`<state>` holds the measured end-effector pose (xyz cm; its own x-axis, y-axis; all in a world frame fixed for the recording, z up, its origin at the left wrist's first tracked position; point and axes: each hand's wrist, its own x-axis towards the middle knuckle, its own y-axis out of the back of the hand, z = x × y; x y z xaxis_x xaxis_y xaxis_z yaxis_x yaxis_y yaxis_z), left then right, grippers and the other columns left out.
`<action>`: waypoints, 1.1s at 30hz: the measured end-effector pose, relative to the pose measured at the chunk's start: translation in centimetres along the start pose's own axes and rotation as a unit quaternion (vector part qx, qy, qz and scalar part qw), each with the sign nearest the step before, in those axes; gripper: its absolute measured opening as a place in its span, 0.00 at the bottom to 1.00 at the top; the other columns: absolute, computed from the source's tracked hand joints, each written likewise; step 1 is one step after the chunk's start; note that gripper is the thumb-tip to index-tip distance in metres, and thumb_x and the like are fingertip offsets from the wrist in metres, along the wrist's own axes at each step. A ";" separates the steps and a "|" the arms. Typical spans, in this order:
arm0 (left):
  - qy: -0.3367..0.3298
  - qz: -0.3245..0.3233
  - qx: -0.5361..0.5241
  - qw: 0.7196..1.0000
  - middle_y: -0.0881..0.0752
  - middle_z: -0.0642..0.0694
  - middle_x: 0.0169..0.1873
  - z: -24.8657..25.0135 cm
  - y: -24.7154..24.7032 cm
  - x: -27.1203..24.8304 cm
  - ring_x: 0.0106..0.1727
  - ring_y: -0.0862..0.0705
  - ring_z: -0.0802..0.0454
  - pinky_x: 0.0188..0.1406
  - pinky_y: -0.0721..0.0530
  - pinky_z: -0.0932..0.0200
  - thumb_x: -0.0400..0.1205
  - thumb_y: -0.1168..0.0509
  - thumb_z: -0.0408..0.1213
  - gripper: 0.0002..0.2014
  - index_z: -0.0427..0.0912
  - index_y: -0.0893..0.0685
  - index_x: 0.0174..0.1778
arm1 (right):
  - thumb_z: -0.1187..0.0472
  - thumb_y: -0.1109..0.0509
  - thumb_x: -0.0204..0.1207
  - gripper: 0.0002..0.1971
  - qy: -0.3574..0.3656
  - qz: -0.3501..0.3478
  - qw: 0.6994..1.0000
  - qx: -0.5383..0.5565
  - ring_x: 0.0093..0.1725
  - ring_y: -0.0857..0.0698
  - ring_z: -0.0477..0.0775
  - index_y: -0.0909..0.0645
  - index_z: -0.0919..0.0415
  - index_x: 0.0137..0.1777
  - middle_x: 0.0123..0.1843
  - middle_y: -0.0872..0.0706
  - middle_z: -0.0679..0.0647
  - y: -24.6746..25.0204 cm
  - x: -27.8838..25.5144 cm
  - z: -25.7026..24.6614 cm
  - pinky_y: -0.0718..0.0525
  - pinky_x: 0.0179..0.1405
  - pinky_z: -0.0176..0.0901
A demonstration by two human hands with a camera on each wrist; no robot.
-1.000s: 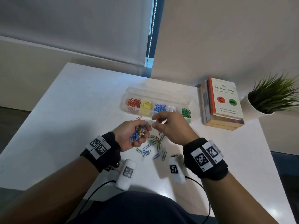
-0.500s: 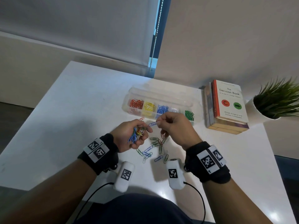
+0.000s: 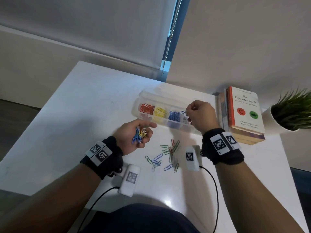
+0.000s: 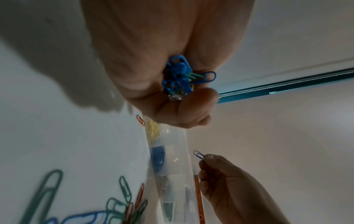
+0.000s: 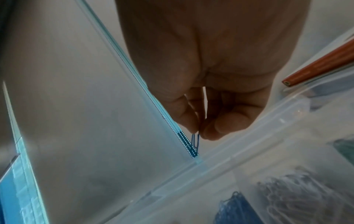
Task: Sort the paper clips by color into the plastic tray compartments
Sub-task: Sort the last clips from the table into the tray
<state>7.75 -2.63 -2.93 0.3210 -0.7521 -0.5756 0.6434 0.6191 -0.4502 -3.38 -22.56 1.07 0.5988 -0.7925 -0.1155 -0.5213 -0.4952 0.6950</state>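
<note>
Right hand [image 3: 200, 115] pinches one blue clip [image 3: 182, 112] between thumb and fingertips, the clip sticking out at 9 o'clock from the knuckles and held above the tray [image 3: 146, 98], over the border between the blue section and the section to its right; the left wrist view shows the same clip [image 4: 198, 154] in the air beside the tray wall, apart from it, and the right wrist view shows it [image 5: 195, 141] hanging from the fingertips [image 5: 191, 121] just above the clear rim [image 5: 239, 145]. Left hand [image 3: 134, 137] lies at 8 o'clock from the tray, palm up, fingers curled round a mixed bunch [image 3: 139, 135] of blue, yellow, red and green clips. Between the wrists, at 6 o'clock from the tray, a loose pile [image 3: 165, 154] of green, blue and red clips lies on the white counter [image 3: 84, 106]. From 9 to 3 o'clock, the tray sections hold red clips [image 3: 146, 108], yellow clips [image 3: 160, 112], blue clips [image 3: 174, 115] and pale clips [image 3: 185, 119]; the right hand hides whatever lies further along. At 3 o'clock from the tray stands a stack of books [image 3: 244, 111], and beyond it a potted plant [image 3: 292, 111].
</note>
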 end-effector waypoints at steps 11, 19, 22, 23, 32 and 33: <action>0.000 -0.036 0.009 0.999 0.21 0.41 0.26 0.3 -1.8 0.7 0.20 0.29 0.51 0.15 0.34 0.67 0.87 0.53 0.44 0.20 0.37 0.18 0.49 | 0.56 0.25 0.73 0.03 0.152 -0.144 0.975 -0.069 0.35 0.20 0.40 0.13 0.50 0.45 0.38 0.15 0.45 -1.4 -4.3 -3.3 0.26 0.34 0.28; 0.015 -0.039 0.032 0.999 0.22 0.39 0.25 -0.3 -2.1 0.5 0.18 0.30 0.49 0.15 0.35 0.65 0.87 0.52 0.45 0.20 0.39 0.23 0.36 | 0.63 0.35 0.79 0.08 0.235 -0.155 0.947 -0.157 0.43 0.21 0.57 0.15 0.63 0.45 0.41 0.20 0.57 -3.6 -6.1 -2.6 0.24 0.41 0.49; 0.017 -0.043 0.024 0.999 0.22 0.40 0.25 -0.3 -2.2 0.7 0.19 0.30 0.50 0.16 0.36 0.67 0.87 0.53 0.45 0.26 0.44 0.19 0.28 | 0.61 0.37 0.81 0.09 0.239 -0.136 0.949 -0.154 0.41 0.23 0.54 0.16 0.63 0.45 0.41 0.20 0.55 -3.3 -6.2 -2.5 0.25 0.40 0.48; 0.020 -0.047 0.023 0.998 0.22 0.40 0.25 -0.3 -2.3 0.7 0.19 0.29 0.50 0.16 0.37 0.66 0.87 0.54 0.45 0.26 0.44 0.18 0.28 | 0.61 0.37 0.81 0.09 0.239 -0.134 0.950 -0.151 0.40 0.23 0.52 0.16 0.62 0.45 0.41 0.20 0.54 -3.1 -6.2 -2.5 0.26 0.39 0.46; 0.068 -0.060 0.040 0.995 0.22 0.40 0.24 -0.3 -2.8 1.0 0.17 0.29 0.50 0.12 0.37 0.66 0.87 0.52 0.48 0.22 0.41 0.23 0.34 | 0.62 0.31 0.77 0.07 0.244 -0.180 0.936 -0.181 0.45 0.20 0.54 0.13 0.58 0.51 0.45 0.21 0.53 -2.5 -5.9 -2.4 0.21 0.44 0.47; 0.072 -0.065 0.052 0.994 0.22 0.40 0.25 -0.3 -2.8 1.0 0.17 0.29 0.50 0.12 0.37 0.67 0.87 0.52 0.48 0.22 0.41 0.23 0.34 | 0.61 0.30 0.77 0.07 0.244 -0.182 0.934 -0.186 0.45 0.20 0.54 0.13 0.58 0.51 0.46 0.21 0.53 -2.4 -5.9 -2.4 0.20 0.45 0.48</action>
<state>6.03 -5.06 -2.44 0.1323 -0.7789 -0.6131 0.7439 0.4868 -0.4578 -4.15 -15.87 1.80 0.9486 -0.2935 -0.1184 -0.0358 -0.4711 0.8813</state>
